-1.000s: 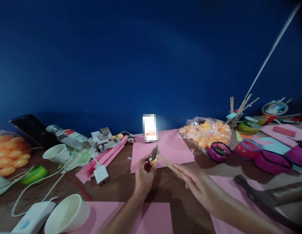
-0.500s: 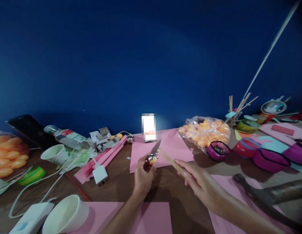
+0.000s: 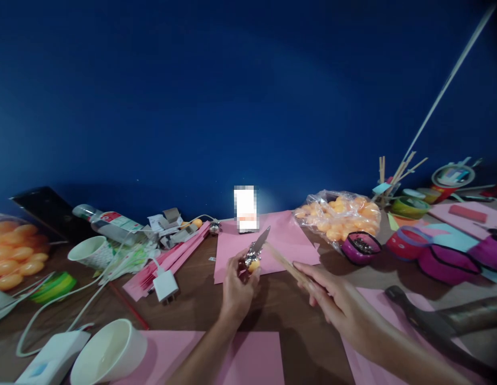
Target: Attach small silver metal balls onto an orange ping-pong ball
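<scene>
My left hand (image 3: 237, 291) is closed round a small orange ball (image 3: 254, 265) covered on its upper side with shiny silver studs. A pointed grey blade (image 3: 261, 238) rises beside the studs; where its base ends I cannot tell. My right hand (image 3: 323, 291) grips a flat wooden stick (image 3: 286, 264), its far tip close to the blade. Both hands are above the table, just in front of a pink sheet (image 3: 286, 232). Another studded ball (image 3: 214, 228) lies by the sheet's far left corner.
A bag of orange balls (image 3: 340, 214) and a purple bowl of small metal pieces (image 3: 360, 247) stand right. A hammer (image 3: 420, 315) lies front right. On the left are a white paper cup (image 3: 108, 353), a white charger (image 3: 165, 286), cables and a clear bottle (image 3: 116, 224).
The blade and studded ball have shifted slightly to the right, and the blade leans further right. My right hand has moved a little right with the stick.
</scene>
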### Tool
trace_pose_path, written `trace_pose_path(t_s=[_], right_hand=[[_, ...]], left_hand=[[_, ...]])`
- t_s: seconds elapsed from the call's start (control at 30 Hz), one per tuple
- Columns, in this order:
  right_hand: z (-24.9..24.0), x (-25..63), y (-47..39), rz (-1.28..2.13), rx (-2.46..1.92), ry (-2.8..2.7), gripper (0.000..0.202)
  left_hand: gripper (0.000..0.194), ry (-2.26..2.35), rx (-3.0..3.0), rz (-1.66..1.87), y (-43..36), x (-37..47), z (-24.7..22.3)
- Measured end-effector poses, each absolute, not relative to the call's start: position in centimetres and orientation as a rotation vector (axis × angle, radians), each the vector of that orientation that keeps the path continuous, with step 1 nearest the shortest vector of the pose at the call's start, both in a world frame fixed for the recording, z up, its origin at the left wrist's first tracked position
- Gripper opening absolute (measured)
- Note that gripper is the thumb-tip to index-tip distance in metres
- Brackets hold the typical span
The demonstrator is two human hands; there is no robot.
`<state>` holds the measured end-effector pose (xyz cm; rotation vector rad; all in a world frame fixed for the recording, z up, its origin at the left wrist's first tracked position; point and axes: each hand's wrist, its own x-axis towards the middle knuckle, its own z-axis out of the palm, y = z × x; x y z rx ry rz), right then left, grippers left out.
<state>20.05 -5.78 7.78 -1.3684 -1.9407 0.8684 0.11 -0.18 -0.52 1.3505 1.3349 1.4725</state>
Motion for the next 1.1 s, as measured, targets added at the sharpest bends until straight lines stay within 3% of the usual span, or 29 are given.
trace_pose_path(t_s=[0.13,1.1], right_hand=[[7.90,20.07,-5.71,0.858,-1.315,-1.991,0.038],[7.93,19.98,-5.77,0.956,-1.336,-1.896,0.037]], left_hand=[[0.033,1.330,1.332,1.471,-0.19,0.10,-0.52],[0.040,1.288,1.280,1.529,0.24,-0.19,-1.15]])
